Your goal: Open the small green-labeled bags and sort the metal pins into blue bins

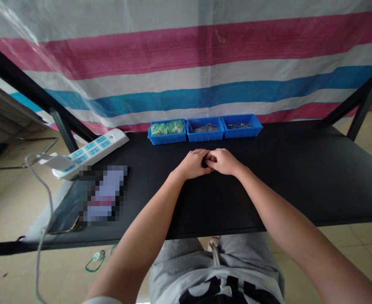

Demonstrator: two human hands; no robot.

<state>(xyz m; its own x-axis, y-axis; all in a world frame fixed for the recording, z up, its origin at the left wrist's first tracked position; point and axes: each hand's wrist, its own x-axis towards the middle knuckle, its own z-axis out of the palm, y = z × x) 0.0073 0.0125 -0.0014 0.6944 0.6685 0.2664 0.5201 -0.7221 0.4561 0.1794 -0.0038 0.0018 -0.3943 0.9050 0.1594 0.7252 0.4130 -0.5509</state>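
a small dark piece [203, 162] sits between the fingertips of both hands, just above the middle of the black desk [300, 181]; it is too small and too covered to tell what it is. the left hand [191, 164] is curled, its grip narrow, with thumb and fingers pinched on the piece from its side. the right hand [225, 161] meets it knuckle to knuckle, its grip also narrow and closed on the same piece. both hands rest low on the desk, with the forearms reaching in from the near edge.

just beyond the hands, along the far edge of the desk, three blue bins stand in a row touching one another: the left bin [167, 138] holds green bits, the middle bin [205, 136] holds grey bits, and the right bin [242, 132] holds small metal bits.

well to the left lies a white power strip [92, 151] with blue sockets, set at a slant. a blurred flat thing [105, 197] lies near it, closer to the near edge. a striped sheet [186, 55] in pink, white and blue hangs behind the desk.
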